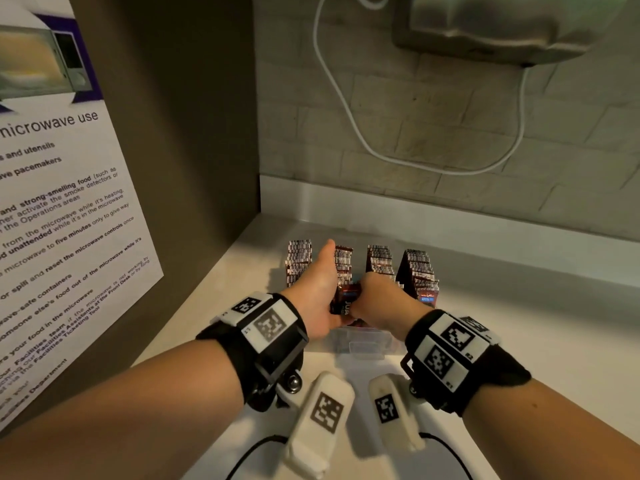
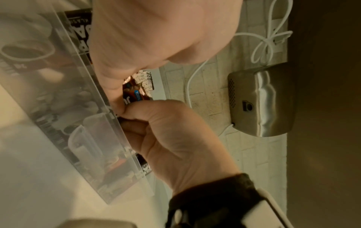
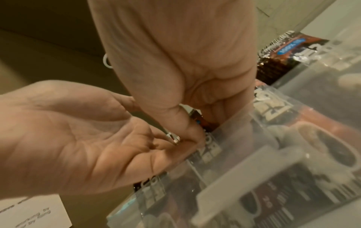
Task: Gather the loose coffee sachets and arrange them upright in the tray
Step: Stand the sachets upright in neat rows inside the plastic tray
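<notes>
A clear plastic tray [image 1: 363, 344] stands on the white counter and holds rows of upright brown coffee sachets [image 1: 298, 261]. Over its front middle, both hands meet on one brown coffee sachet [image 1: 346, 303]. My left hand [image 1: 318, 292] grips it from the left with the thumb pointing up. My right hand [image 1: 377, 299] pinches it from the right with curled fingers. The right wrist view shows the right hand [image 3: 185, 61] pushing the sachet [image 3: 203, 121] down behind the tray [image 3: 254, 138] wall, with the left hand [image 3: 78, 131] touching beside it. The sachet [image 2: 134, 94] peeks out between the hands in the left wrist view.
A brown side panel with a microwave poster [image 1: 52, 202] closes off the left. On the tiled back wall hang a steel dispenser [image 1: 502, 26] and a looping white cable [image 1: 346, 109]. White counter [image 1: 536, 341] stretches to the right of the tray.
</notes>
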Tool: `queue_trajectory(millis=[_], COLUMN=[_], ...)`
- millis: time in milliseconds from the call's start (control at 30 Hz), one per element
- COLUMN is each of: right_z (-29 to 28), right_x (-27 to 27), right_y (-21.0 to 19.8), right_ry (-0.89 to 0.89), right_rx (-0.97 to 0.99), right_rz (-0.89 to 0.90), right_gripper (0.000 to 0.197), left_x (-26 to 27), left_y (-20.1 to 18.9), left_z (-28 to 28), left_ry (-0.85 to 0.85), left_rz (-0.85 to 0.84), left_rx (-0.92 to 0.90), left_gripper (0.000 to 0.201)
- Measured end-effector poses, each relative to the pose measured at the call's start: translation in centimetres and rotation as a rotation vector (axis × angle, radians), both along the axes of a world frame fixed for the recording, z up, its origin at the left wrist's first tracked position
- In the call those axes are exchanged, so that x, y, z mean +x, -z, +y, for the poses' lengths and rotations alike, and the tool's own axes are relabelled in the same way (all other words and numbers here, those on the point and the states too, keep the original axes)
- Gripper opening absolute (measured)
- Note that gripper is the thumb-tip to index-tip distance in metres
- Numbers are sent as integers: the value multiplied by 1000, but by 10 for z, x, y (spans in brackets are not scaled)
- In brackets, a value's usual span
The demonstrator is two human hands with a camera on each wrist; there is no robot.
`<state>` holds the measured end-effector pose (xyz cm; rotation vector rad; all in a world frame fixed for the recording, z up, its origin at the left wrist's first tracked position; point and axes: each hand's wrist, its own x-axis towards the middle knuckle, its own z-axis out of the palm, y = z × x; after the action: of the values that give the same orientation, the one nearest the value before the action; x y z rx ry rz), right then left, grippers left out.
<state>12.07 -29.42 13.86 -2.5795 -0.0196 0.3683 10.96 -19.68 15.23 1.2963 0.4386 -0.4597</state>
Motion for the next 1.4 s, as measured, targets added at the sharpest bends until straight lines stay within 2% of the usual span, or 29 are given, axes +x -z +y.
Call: queue_trajectory(millis=[100,167,333,467,600,700,800,900,1067,1167,1367,1400], right_z=[1,2,7,8,10,9,10,10,11,10,13,13], right_x=[3,3,8,12,12,12,12,14,11,12,15,14], right_y=[3,3,8,11,9,8,9,13,13,13,14,13], right_ry=[2,12,46,67,114,126,137,164,179,175,156,166], right_rx=[44,68,141,174,250,297,345,386,377,417,420,425], right_rz=[41,59,98,113,112,142,160,104,103,129,158,154], right_gripper=[8,10,22,22,16,22,37,47,40,41,50,52], left_x=[5,6,12,17,18,23,23,17,18,19,19,18], left_y=[-3,-6,-2,8,6,12,11,6,9,8,6,5], left_z=[1,0,-5,-6,-7,-8,-9,-11,-12,-11,-12,-13], left_ry=[60,72,18,3,13,24,23,-11,-2,18,60,47], left_rz=[9,-3,-18,-10,8,16,17,-35,-39,-21,-23,-17], left_rx=[94,136,76,51,26,19,19,33,32,31,77,86], left_gripper=[69,75,89,105,96,103,97,87,84,85,74,81])
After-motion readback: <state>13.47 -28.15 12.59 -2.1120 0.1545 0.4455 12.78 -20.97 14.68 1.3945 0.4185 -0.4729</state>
